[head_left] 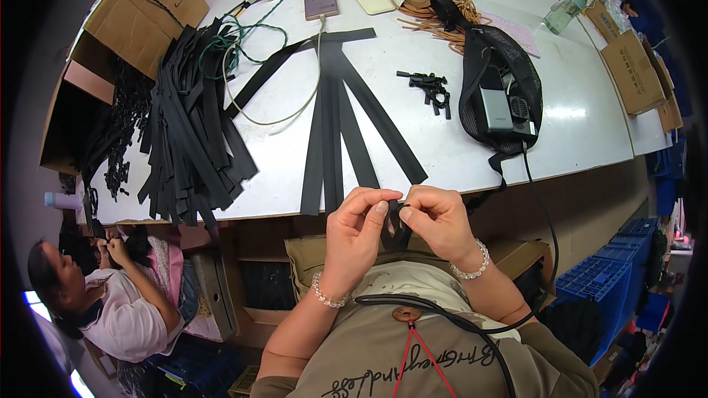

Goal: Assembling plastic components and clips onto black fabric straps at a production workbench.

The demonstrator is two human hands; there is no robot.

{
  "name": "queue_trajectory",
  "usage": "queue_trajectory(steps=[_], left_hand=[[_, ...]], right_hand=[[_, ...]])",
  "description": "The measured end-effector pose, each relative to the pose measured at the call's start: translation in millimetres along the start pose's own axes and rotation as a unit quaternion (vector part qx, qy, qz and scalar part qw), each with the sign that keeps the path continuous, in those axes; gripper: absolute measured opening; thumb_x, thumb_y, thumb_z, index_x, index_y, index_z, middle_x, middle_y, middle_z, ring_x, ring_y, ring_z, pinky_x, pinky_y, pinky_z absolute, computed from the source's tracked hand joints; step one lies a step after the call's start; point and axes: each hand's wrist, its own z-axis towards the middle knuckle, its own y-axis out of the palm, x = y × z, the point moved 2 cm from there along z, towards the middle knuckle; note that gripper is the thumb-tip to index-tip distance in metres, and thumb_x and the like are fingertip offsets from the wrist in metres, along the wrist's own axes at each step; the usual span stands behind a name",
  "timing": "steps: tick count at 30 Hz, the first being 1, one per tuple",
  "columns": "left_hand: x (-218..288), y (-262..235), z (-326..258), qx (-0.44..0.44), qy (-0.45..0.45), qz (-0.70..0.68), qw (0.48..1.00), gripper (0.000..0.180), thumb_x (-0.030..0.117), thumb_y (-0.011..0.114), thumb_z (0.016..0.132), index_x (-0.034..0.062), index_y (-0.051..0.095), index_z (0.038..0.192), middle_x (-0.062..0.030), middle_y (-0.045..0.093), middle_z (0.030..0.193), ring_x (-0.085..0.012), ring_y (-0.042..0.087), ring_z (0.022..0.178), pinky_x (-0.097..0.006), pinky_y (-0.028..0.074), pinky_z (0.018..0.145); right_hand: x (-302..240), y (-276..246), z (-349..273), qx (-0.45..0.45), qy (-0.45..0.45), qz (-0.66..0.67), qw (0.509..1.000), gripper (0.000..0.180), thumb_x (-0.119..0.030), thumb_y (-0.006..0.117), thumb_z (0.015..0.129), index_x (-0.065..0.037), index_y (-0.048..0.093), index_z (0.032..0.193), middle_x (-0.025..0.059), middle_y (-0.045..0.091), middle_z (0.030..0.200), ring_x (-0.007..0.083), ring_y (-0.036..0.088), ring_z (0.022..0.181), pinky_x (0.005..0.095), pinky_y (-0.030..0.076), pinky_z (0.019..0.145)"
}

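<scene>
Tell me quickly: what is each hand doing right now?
Left hand: closed, pinching the black strap.
Right hand: closed, pinching the same strap from the other side.

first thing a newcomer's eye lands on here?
Both hands, left hand and right hand, pinch a black strap piece together at the white table's near edge. Just beyond, long black straps fan out, and a big heap of strap pieces sits at the left.
</scene>
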Motion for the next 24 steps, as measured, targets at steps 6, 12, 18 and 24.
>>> queue_trajectory(steps=[6,12,18,24], left_hand=[[2.9,-0.9,-0.5,0.0,0.004,0.023,1.0,0.016,0.005,0.051,0.093,-0.0028,0.064,0.098,-0.0038,0.057,0.087,-0.0075,0.053,0.066,-0.02,0.043,0.059],[7.3,-1.3,-1.0,-0.008,0.004,0.043,0.999,0.016,0.005,0.05,0.093,-0.0023,0.064,0.097,-0.0039,0.057,0.087,-0.0073,0.053,0.066,-0.02,0.043,0.059],[9.5,-1.5,-1.0,-0.015,0.003,0.051,0.999,0.016,0.004,0.05,0.092,-0.002,0.065,0.097,-0.0038,0.057,0.088,-0.0071,0.053,0.067,-0.02,0.043,0.06],[7.2,-0.5,-4.6,-0.011,0.011,0.048,0.999,0.016,0.002,0.05,0.092,-0.0014,0.064,0.099,-0.0041,0.055,0.09,-0.0073,0.054,0.069,-0.02,0.044,0.061]], right_hand=[[-1.2,-0.9,0.0,-0.005,0.0,-0.015,1.0,0.015,-0.002,0.06,0.079,0.002,0.054,0.065,-0.0006,0.049,0.061,0.0035,0.038,0.051,0.0224,0.03,0.046],[-2.4,-0.6,-1.1,-0.009,-0.015,-0.028,0.999,0.014,-0.002,0.06,0.079,0.002,0.055,0.067,0.0,0.049,0.061,0.0047,0.038,0.052,0.0231,0.03,0.047],[-3.3,-0.7,-2.3,-0.012,-0.028,-0.05,0.998,0.013,-0.004,0.06,0.081,0.002,0.055,0.069,0.0005,0.047,0.062,0.0058,0.038,0.052,0.0235,0.031,0.048],[-1.5,1.4,-5.9,0.0,-0.034,-0.059,0.998,0.012,-0.004,0.059,0.082,0.003,0.056,0.072,0.0017,0.048,0.063,0.0066,0.04,0.054,0.0235,0.033,0.049]])
